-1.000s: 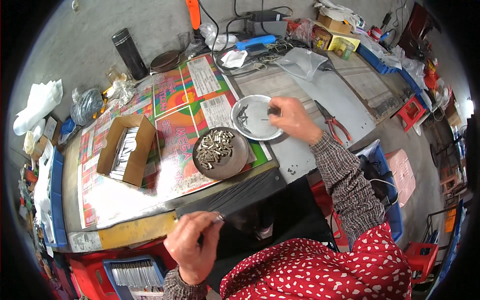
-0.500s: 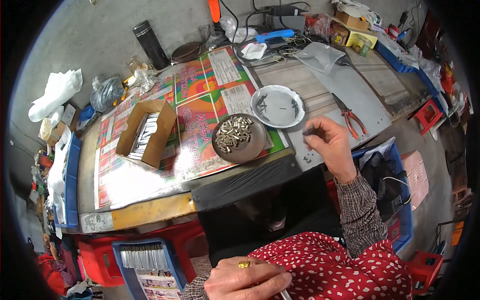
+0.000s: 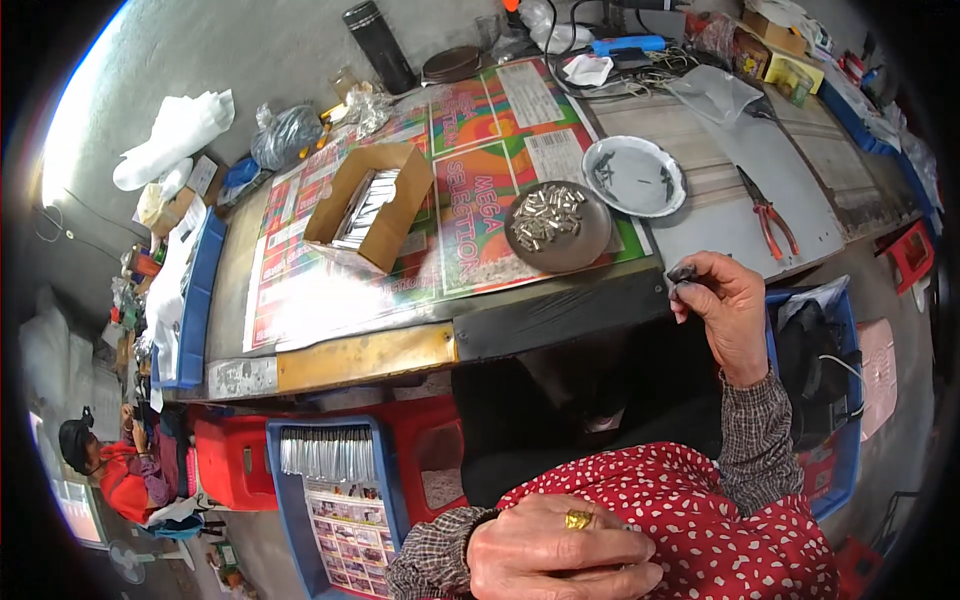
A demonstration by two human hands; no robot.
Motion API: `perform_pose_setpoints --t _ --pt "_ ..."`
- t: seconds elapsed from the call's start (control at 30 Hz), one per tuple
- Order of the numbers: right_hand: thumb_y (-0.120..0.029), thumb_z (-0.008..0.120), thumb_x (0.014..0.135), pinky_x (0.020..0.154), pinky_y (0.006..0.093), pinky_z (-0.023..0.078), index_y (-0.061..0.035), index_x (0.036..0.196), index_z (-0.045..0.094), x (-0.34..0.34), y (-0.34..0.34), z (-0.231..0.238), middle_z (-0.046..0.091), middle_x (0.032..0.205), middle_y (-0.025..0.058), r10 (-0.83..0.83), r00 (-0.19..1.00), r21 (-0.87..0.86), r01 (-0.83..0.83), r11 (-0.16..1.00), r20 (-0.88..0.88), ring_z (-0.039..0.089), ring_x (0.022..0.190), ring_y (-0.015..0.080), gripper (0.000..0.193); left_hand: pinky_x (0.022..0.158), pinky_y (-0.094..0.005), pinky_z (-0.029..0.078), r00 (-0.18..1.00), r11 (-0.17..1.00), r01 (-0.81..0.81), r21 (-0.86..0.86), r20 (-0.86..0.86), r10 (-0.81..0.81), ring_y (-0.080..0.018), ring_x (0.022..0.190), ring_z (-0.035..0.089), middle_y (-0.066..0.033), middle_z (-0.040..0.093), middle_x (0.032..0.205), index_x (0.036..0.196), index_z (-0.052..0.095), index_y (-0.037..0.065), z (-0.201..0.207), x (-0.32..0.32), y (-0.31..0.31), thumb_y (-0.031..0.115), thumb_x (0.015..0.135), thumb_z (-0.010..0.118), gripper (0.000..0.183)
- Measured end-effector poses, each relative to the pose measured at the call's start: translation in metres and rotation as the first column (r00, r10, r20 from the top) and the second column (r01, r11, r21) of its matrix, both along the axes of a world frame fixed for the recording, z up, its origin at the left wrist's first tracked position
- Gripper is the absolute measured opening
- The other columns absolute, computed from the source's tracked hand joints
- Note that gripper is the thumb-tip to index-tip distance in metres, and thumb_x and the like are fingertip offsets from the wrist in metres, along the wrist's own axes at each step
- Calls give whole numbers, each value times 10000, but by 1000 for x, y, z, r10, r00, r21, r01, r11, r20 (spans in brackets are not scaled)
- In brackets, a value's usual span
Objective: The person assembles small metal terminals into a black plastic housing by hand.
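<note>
My right hand (image 3: 732, 312) is raised in front of the table's edge, thumb and fingertips pinched together. Its fingertips are blackened; anything between them is too small or dark to make out. Low in front of me, my left hand (image 3: 562, 548), with a gold ring, is closed with the fingers curled, and what it holds is hidden. Beyond the right hand stand a white-rimmed bowl (image 3: 620, 193) with small dark slivers in it and a brown round dish (image 3: 575, 252) heaped at one side with short silvery metal tubes (image 3: 545, 215).
Red-handled pliers (image 3: 772, 222) lie at the right. An open cardboard box (image 3: 405, 205) of slim pale pieces sits on the printed sheet. Below the table, a blue crate (image 3: 395, 470) holds a row of silvery rods (image 3: 328, 452). Another person (image 3: 140, 460) is at far left.
The view has turned left, so the table sits further right. My right hand has drawn back from the tabletop toward me. The thin pale rod end at my left hand is now out of sight.
</note>
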State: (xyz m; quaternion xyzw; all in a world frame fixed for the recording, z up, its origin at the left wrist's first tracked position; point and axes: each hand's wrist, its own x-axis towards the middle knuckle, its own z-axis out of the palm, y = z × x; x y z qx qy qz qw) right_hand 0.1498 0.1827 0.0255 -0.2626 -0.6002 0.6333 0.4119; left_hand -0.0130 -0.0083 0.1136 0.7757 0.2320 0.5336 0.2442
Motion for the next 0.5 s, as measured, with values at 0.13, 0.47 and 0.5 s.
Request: perform_pose_setpoints --t 0.13,0.47,0.5 --pt "-8 611 841 578 183 454 26 921 619 -3 -9 1 604 788 35 61 997 65 -64 996 46 554 650 75 88 621 -319 564 998 1000 -3 21 55 2 -262 719 659 -197 624 893 920 657 -45 -3 3 -2 24 715 716 225" --pt "-3 615 824 505 225 484 32 841 572 -11 -27 4 594 772 110 133 991 38 -132 990 -17 580 564 141 57 615 -326 559 971 997 -79 18 230 72 -278 707 660 -219 632 861 884 660 -80 -17 16 -12 12 748 679 165" --pt "-3 615 824 505 225 484 32 841 572 -11 -29 5 594 772 110 133 991 33 -133 991 -15 580 564 141 57 615 -326 559 970 997 -79 13 231 74 -278 707 660 -219 632 861 884 660 -80 -14 14 -11 12 748 679 165"
